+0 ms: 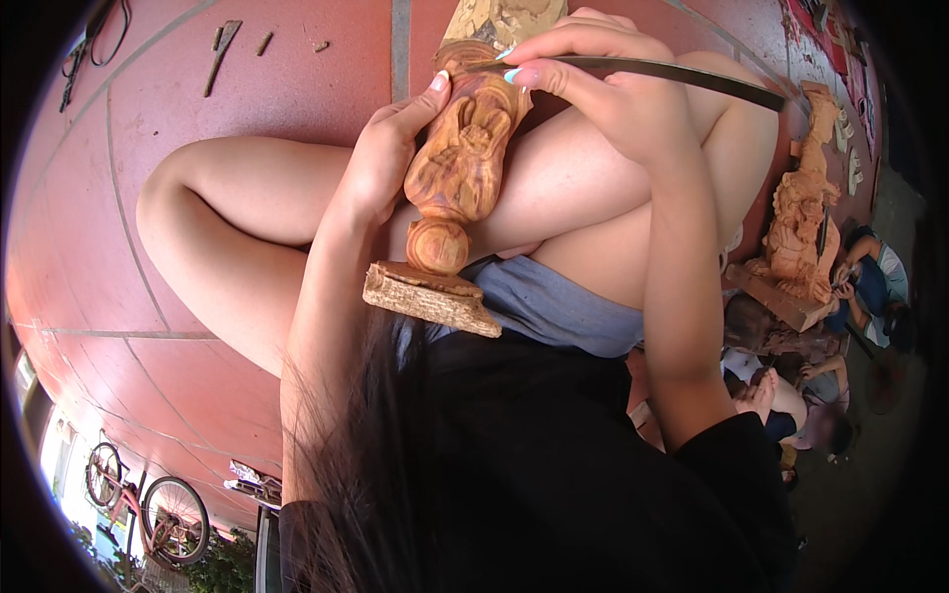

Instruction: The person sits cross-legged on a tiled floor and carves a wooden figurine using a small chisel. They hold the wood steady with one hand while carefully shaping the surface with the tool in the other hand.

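Note:
A carved wooden figure (463, 163) with swirling brown grain lies across my bent legs. Its rough, unfinished base (432, 298) points toward my body, and a rounded ball shape sits just above that base. My left hand (381, 158) wraps around the left side of the carving, thumb on its upper part. In my right hand (618, 89) is a long, narrow dark file (692, 71), pinched close to its left end. That end meets the top portion of the carving, while the other end reaches out to the right past my knee. My right fingertips hide part of the contact.
Red floor tiles surround me. At the upper left lie a flat tool (221, 57) and small wood scraps. A large reddish wood carving (803, 232) stands to the right, with other people (870, 287) seated beyond it. A bicycle (148, 519) is at the lower left.

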Demonstrator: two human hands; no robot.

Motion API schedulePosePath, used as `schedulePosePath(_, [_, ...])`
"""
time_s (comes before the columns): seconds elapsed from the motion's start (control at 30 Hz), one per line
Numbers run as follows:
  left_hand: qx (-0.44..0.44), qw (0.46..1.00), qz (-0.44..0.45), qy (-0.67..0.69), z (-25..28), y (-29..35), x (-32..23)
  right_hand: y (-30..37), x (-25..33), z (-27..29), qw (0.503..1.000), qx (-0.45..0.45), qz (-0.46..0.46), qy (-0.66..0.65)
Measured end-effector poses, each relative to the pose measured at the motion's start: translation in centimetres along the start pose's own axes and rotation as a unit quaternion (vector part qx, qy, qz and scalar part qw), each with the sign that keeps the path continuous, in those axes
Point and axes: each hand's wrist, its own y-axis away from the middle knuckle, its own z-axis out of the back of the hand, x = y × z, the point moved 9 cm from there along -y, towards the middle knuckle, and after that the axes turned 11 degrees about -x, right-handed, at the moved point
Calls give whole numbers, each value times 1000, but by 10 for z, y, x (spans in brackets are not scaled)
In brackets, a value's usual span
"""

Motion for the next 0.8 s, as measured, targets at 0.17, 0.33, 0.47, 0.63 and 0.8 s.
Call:
schedulePosePath(0.17, [15, 1000, 6, -15, 0, 0, 1, 4, -7, 4, 998, -15, -63, 3])
schedulePosePath(0.33, [32, 999, 16, -6, -2, -1, 3, 6, -9, 10, 995, -21, -98, -3])
schedulePosePath(0.47, [31, 999, 15, -3, -2, -2, 3, 5, -5, 3, 997, 20, -74, -5])
schedulePosePath(0.63, [21, 1000, 17, -3, -1, -1, 3, 4, -4, 9, 997, -5, -72, 21])
schedulePosePath(0.8, [16, 999, 36, 17, 0, 3, 4, 11, -13, 16, 982, -34, -163, -93])
